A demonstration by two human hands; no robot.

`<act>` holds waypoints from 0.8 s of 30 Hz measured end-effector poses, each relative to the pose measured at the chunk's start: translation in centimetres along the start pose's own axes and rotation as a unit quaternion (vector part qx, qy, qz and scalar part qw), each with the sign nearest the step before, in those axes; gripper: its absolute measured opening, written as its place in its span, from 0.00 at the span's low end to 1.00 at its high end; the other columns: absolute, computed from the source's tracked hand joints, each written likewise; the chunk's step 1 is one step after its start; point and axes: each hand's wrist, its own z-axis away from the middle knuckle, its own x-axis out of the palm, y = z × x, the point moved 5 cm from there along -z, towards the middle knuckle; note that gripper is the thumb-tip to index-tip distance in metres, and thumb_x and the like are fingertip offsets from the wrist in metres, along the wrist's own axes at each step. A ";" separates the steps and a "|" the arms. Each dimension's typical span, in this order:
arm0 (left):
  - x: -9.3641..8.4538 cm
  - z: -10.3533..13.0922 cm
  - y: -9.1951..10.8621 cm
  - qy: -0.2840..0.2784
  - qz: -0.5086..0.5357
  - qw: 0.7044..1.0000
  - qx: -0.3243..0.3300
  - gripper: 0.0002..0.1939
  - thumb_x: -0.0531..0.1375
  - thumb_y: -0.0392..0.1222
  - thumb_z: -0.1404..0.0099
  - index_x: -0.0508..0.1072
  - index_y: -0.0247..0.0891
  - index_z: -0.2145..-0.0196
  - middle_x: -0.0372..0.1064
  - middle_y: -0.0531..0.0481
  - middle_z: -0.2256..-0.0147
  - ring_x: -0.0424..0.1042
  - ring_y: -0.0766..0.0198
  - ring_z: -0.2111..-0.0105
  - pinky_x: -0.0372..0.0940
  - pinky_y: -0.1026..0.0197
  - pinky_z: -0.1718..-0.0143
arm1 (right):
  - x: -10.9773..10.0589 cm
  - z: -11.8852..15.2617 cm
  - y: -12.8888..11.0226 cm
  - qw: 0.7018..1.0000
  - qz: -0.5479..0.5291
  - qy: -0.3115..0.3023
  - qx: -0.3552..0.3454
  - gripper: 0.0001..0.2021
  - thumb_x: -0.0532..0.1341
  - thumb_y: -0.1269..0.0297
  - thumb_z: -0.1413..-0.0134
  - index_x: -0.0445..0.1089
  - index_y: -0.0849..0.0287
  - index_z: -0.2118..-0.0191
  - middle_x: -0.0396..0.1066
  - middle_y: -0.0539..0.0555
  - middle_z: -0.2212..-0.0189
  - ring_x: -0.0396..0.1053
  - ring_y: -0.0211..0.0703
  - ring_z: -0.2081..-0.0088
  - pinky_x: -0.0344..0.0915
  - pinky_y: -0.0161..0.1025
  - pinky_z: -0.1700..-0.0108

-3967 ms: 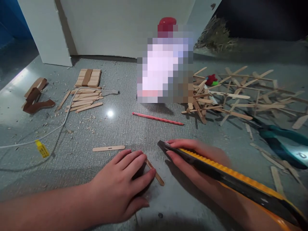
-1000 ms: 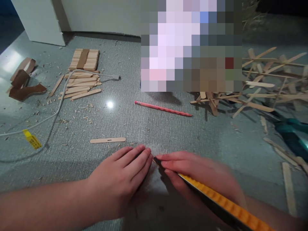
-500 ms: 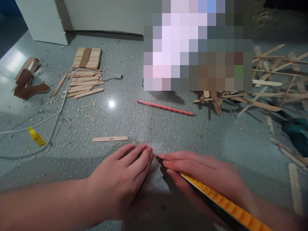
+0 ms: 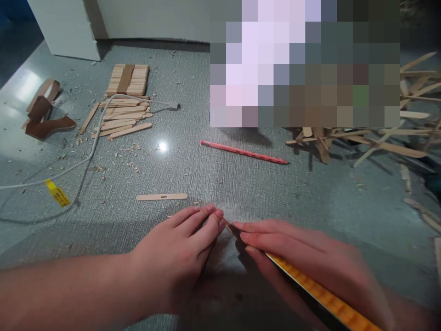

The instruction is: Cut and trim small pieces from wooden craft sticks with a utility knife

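Observation:
My left hand (image 4: pixel 188 241) is closed, its fingertips pinching a small wooden craft stick (image 4: pixel 226 224) down against the table. Only the end of that stick shows beyond the fingers. In my right hand (image 4: pixel 303 250) is a utility knife (image 4: pixel 310 287) with a ribbed yellow-orange handle, slanting down to the right. Its dark front end meets the stick close to my left fingertips; the blade's edge is hard to make out. Another craft stick (image 4: pixel 161 196) with a small dark mark lies flat just beyond my left hand.
A red pencil (image 4: pixel 244 152) lies ahead. At the back left are a banded bundle of craft sticks (image 4: pixel 138 80), loose sticks (image 4: pixel 127 120), a white cable (image 4: pixel 93 146) and brown paper strips (image 4: pixel 48 124). Wood shavings are scattered about. Joined sticks (image 4: pixel 386 140) stand at right, beside a blurred-out area.
The whole view has shifted slightly, so most things sit a little further right. Both hands keep nearly the same pose, with the knife still against the stick.

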 end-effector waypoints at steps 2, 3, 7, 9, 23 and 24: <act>0.0 -0.1 0.0 0.004 0.008 1.000 -0.001 0.41 0.56 0.61 0.30 0.62 0.17 0.36 0.64 0.30 0.37 0.64 0.41 0.36 0.61 0.46 0.34 | 0.0 0.0 -0.1 1.000 0.000 0.005 0.004 0.14 0.62 0.75 0.43 0.72 0.49 0.54 0.82 0.50 0.58 0.82 0.44 0.62 0.80 0.34 0.61; 0.0 -0.1 -0.1 0.006 0.008 1.000 -0.001 0.42 0.56 0.61 0.30 0.62 0.17 0.36 0.64 0.30 0.37 0.64 0.41 0.36 0.61 0.46 0.34 | -0.1 0.0 -0.2 1.000 0.000 0.010 0.005 0.14 0.62 0.74 0.43 0.72 0.49 0.54 0.82 0.50 0.58 0.82 0.44 0.62 0.80 0.35 0.62; -0.1 -0.2 0.0 0.012 -0.002 1.000 -0.004 0.40 0.59 0.58 0.31 0.63 0.18 0.37 0.65 0.31 0.37 0.66 0.42 0.37 0.63 0.46 0.35 | -0.2 0.0 -0.5 1.000 0.001 0.020 0.004 0.13 0.61 0.74 0.42 0.72 0.49 0.55 0.82 0.50 0.59 0.82 0.43 0.63 0.80 0.34 0.62; -0.1 -0.2 0.1 0.011 -0.009 1.000 -0.003 0.39 0.60 0.57 0.31 0.64 0.18 0.37 0.65 0.31 0.37 0.67 0.41 0.38 0.64 0.46 0.35 | -0.2 0.0 -0.7 1.000 0.002 0.016 0.004 0.13 0.61 0.75 0.41 0.71 0.50 0.54 0.82 0.51 0.59 0.82 0.41 0.63 0.79 0.32 0.60; 0.1 0.0 0.1 0.009 -0.007 1.000 0.000 0.42 0.61 0.58 0.34 0.63 0.17 0.37 0.65 0.29 0.37 0.66 0.40 0.38 0.64 0.45 0.35 | 0.1 0.1 -0.4 1.000 0.012 0.001 -0.006 0.11 0.60 0.74 0.40 0.69 0.52 0.54 0.81 0.52 0.60 0.82 0.40 0.64 0.79 0.30 0.62; 0.1 -0.1 0.1 0.010 -0.005 1.000 0.000 0.43 0.62 0.58 0.34 0.63 0.17 0.37 0.65 0.29 0.37 0.66 0.40 0.38 0.63 0.45 0.35 | 0.1 0.2 -0.4 1.000 0.015 -0.001 -0.009 0.11 0.60 0.74 0.40 0.69 0.52 0.54 0.81 0.52 0.59 0.81 0.39 0.63 0.78 0.30 0.61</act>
